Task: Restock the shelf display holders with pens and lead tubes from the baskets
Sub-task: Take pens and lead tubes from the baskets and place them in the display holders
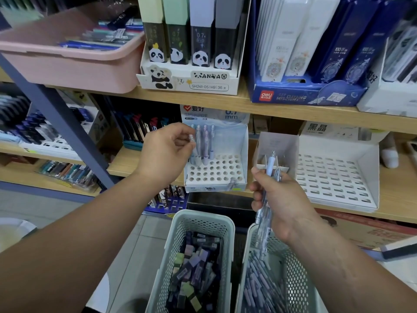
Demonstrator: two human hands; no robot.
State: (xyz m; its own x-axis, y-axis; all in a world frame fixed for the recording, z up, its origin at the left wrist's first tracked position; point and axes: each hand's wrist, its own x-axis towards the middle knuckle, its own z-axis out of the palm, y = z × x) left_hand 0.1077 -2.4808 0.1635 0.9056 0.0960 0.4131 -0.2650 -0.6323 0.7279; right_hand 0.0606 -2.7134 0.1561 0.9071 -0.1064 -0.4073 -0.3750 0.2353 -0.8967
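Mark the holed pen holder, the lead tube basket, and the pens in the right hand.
holed pen holder (216, 175), head view, perforated base
lead tube basket (203, 216), head view, far rim
pen bundle (270, 164), head view, tallest pen's upper barrel

Lead-tube basket (178, 240) and pen basket (295, 274) cut off at bottom edge. Pink tub (74, 66) contents blurred, not identifiable. Pens (269, 163) in right hand (279, 199): count unclear, fingers cover barrels.
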